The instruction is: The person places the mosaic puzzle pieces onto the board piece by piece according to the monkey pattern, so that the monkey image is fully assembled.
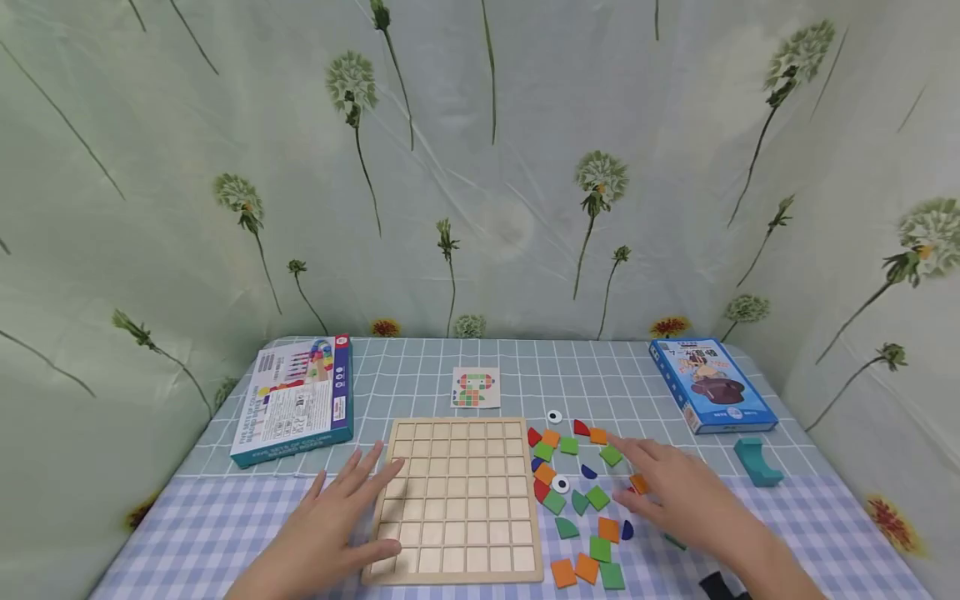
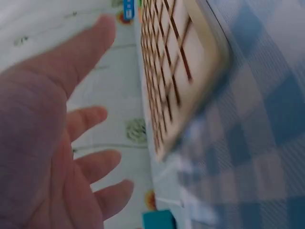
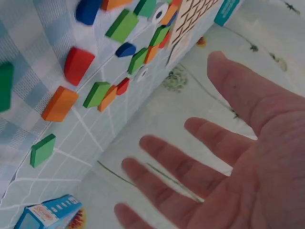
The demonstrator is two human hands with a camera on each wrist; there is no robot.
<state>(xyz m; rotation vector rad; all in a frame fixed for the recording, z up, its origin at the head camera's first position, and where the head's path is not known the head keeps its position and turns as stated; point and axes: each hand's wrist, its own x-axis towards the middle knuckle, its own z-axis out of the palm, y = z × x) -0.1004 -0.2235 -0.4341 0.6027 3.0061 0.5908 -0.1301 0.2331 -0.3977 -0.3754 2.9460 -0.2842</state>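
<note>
A wooden grid board (image 1: 457, 500) with square compartments lies on the table. Over its left edge my left hand (image 1: 330, 521) is held with fingers spread and nothing in it; the left wrist view shows the bare palm beside the board (image 2: 209, 62). To the right of the board lie scattered flat pieces: orange squares (image 1: 609, 529), green squares (image 1: 600, 548), red quarter-rounds (image 1: 542, 490), dark blue half-rounds (image 1: 588, 472) and white eye discs (image 1: 560, 483). My right hand (image 1: 678, 496) hovers over the right side of these pieces, fingers extended and holding nothing.
A small pattern card (image 1: 476, 387) lies behind the board. At the back left is a teal-edged box (image 1: 296, 400), at the back right a blue box (image 1: 712, 383). A teal curved block (image 1: 757, 462) sits near the right edge. Behind the table hangs a flowered curtain (image 1: 510, 183).
</note>
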